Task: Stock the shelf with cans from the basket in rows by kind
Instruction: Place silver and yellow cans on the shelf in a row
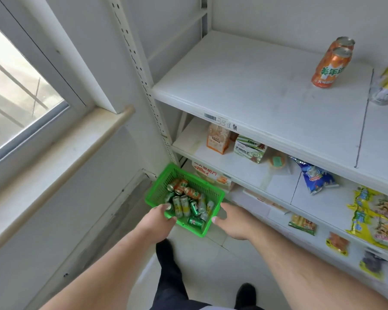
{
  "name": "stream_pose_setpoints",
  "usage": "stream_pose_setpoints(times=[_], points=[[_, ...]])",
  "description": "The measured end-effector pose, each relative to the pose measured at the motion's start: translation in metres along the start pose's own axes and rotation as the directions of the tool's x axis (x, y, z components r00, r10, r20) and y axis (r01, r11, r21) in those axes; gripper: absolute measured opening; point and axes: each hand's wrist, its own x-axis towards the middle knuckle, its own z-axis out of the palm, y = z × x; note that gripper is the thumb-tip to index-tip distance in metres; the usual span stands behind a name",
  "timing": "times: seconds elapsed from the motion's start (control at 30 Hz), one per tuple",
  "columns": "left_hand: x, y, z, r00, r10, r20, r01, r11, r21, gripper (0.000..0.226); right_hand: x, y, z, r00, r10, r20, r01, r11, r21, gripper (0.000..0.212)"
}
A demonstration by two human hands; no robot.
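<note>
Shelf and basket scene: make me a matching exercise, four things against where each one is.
Things:
1. orange cans
2. basket
3. left hand
4. blue bag

Places:
A. middle shelf
B. on the floor by the shelf
C. upright on the top shelf
D. on the basket's near rim

Pairs: 1-C, 2-B, 3-D, 4-A

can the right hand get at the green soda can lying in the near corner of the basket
Probably yes. The right hand sits beside the basket rim, the green can lies uncovered on top, and the left hand grips the other side.
</note>
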Motion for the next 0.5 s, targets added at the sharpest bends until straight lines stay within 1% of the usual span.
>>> stream_pose_setpoints(times=[0.23, 0.37, 0.5], points=[[0.099, -0.071, -0.050, 0.994, -0.007, 0.109, 0.016, 0.997, -0.076, 0.065, 0.076, -0.060, 0.029, 0.980, 0.196, 0.013, -0.196, 0.974, 0.115, 0.082], [0.148, -0.092, -0.058, 0.982, -0.011, 0.187, 0.023, 0.998, -0.067, 0.068, 0.128, -0.067, 0.051, 0.960, 0.279, 0.016, -0.277, 0.941, 0.195, 0.094], [0.194, -0.099, -0.046, 0.974, 0.001, 0.225, 0.014, 0.998, -0.065, 0.067, 0.171, -0.063, 0.061, 0.946, 0.322, 0.039, -0.323, 0.922, 0.213, 0.083]])
